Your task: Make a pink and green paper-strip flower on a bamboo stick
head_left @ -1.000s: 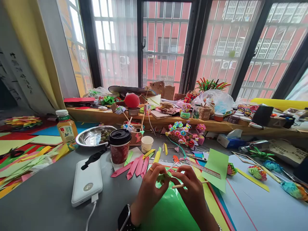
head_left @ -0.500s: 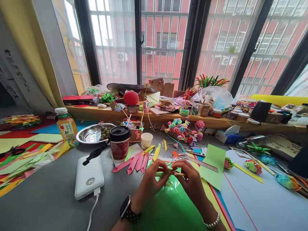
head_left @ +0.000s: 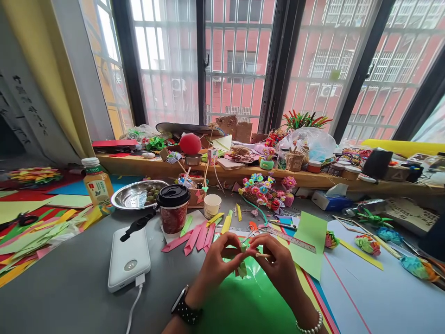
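Both my hands meet over a shiny green sheet (head_left: 250, 301). My left hand (head_left: 222, 260) pinches a small light green folded paper piece (head_left: 242, 269), which hangs below its fingertips. My right hand (head_left: 276, 260) is closed too, its fingertips touching the same piece, with a thin pale stick (head_left: 263, 255) between thumb and fingers. Just beyond my left hand lie pink folded strips (head_left: 201, 235) and yellow strips (head_left: 227, 221). A ruler (head_left: 295, 240) and a light green sheet (head_left: 311, 241) lie by my right hand.
A lidded dark red cup (head_left: 173, 215), a paper cup (head_left: 212, 205) and a metal plate (head_left: 128, 197) stand behind. The white power bank (head_left: 129, 260) with its cable is at left, near a juice bottle (head_left: 98, 185). Crocheted flowers (head_left: 260, 188) are at the back, white sheets (head_left: 358, 287) at right.
The green paper piece now hangs lower and shows more below my left fingertips. My fingers have shifted slightly around it, and the view has moved a little.
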Tool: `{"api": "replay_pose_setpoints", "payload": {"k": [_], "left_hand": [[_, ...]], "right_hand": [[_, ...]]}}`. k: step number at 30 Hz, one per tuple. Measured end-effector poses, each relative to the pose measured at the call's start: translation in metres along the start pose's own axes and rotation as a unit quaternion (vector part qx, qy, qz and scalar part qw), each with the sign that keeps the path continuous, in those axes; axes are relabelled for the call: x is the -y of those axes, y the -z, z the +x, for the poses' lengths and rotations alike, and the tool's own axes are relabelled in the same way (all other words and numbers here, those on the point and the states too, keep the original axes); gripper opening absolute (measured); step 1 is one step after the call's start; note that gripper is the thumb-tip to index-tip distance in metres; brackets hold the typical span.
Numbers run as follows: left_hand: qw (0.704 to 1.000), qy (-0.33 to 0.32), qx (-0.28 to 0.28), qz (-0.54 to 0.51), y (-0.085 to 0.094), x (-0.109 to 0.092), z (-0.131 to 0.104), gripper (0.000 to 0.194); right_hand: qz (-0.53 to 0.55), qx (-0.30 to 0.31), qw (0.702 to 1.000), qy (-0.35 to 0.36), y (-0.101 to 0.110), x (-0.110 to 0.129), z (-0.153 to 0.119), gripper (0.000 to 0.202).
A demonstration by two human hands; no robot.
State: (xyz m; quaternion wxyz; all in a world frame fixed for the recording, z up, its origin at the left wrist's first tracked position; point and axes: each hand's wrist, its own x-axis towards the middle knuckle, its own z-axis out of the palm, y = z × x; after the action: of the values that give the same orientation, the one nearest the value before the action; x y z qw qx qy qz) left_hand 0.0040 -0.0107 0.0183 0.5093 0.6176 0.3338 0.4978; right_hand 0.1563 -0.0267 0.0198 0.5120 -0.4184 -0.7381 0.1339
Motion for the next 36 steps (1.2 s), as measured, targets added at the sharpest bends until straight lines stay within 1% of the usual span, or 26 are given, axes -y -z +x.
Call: {"api": "replay_pose_setpoints", "payload": {"k": [4, 9, 14, 17, 21, 23, 25, 30, 33, 36], "left_hand": [[1.000, -0.007, 0.019, 0.000, 0.002, -0.001, 0.000, 0.028], [0.999, -0.019, 0.033, 0.011, 0.005, 0.000, 0.001, 0.026], [0.996, -0.001, 0.094, 0.000, 0.009, -0.004, 0.001, 0.020], [0.994, -0.001, 0.107, 0.010, 0.011, -0.006, 0.000, 0.018], [0.991, -0.019, 0.119, 0.048, 0.013, -0.007, -0.001, 0.016], [0.989, -0.043, 0.114, 0.080, 0.014, -0.006, -0.001, 0.013], [0.986, -0.079, 0.091, 0.115, 0.016, -0.003, 0.000, 0.010], [0.968, -0.155, 0.060, 0.191, 0.019, 0.005, 0.002, 0.003], [0.948, -0.200, 0.035, 0.246, 0.020, 0.004, 0.003, 0.002], [0.936, -0.224, 0.027, 0.269, 0.019, 0.002, 0.002, 0.004]], "right_hand": [[-0.020, 0.025, 0.999, -0.009, 0.001, 0.001, -0.001, 0.007], [-0.009, 0.031, 0.999, 0.005, 0.000, 0.001, 0.000, 0.009], [0.004, 0.044, 0.999, 0.002, 0.002, 0.001, 0.000, 0.009], [0.006, 0.057, 0.998, 0.006, 0.002, -0.001, -0.002, 0.011], [-0.019, 0.062, 0.997, 0.030, 0.001, -0.001, -0.003, 0.016], [-0.047, 0.067, 0.995, 0.055, 0.001, 0.001, -0.004, 0.021], [-0.079, 0.063, 0.991, 0.082, 0.000, 0.002, -0.004, 0.024], [-0.134, 0.008, 0.984, 0.119, -0.003, 0.001, -0.006, 0.022], [-0.140, -0.016, 0.982, 0.129, -0.005, 0.001, -0.006, 0.020], [-0.122, -0.029, 0.984, 0.129, -0.005, 0.002, -0.006, 0.016]]}}
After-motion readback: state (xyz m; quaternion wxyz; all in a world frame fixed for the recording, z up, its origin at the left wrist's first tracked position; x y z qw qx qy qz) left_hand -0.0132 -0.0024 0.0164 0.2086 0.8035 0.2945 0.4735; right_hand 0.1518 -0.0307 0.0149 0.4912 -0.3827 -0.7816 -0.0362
